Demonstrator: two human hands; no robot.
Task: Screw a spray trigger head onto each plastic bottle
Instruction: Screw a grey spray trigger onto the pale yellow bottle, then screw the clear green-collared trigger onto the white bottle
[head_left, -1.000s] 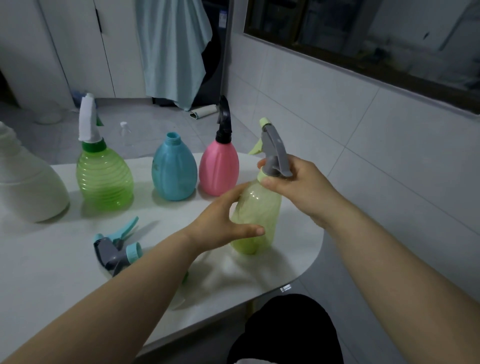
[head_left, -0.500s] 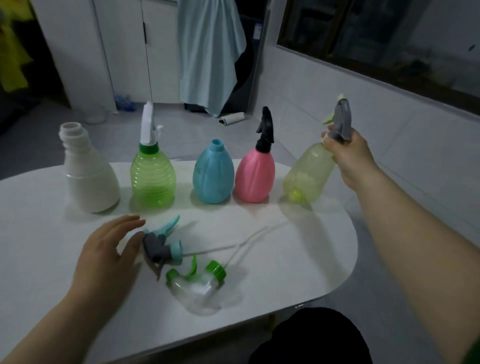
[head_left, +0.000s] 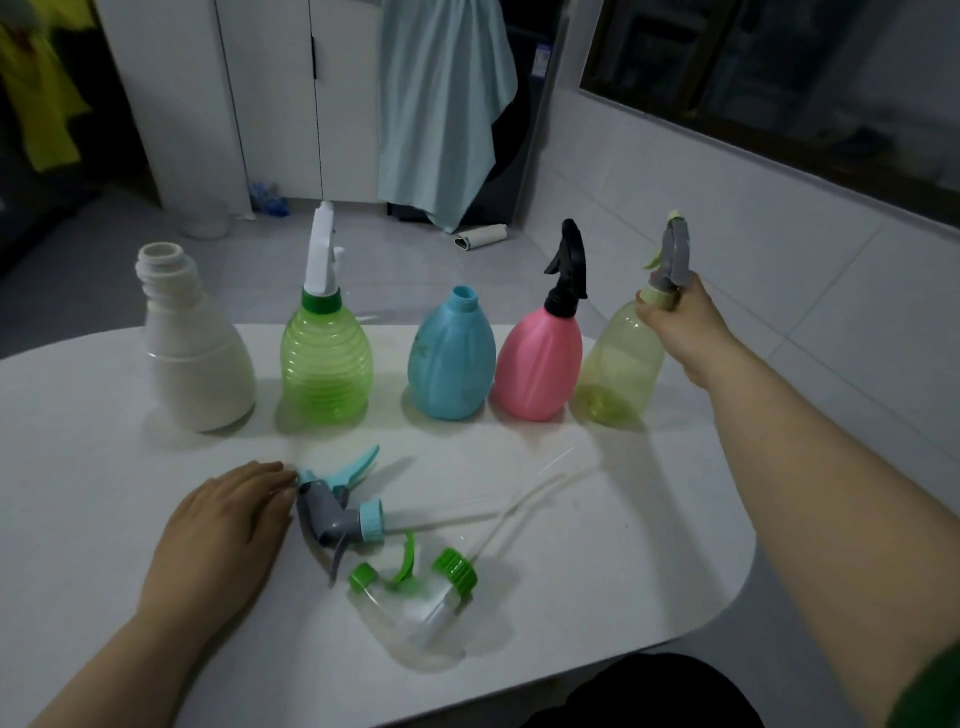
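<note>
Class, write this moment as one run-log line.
right hand: gripping yellow bottle neck, at row's end | left hand: touching grey-blue trigger head | uncapped: white bottle, blue bottle

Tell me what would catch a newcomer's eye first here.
A row of five bottles along the far side of the white table; the blue bottle and white bottle lack heads. The right hand grips the yellow bottle at the row's right end. The left hand touches a loose grey-blue trigger head.

White rounded table (head_left: 104, 519) has five bottles lined up: white (head_left: 195, 358), green (head_left: 327, 364), blue (head_left: 451, 358), pink (head_left: 537, 361), yellow (head_left: 621, 364). Two loose trigger heads, grey-blue (head_left: 337, 512) and clear-green (head_left: 415, 597), lie in front.
</note>
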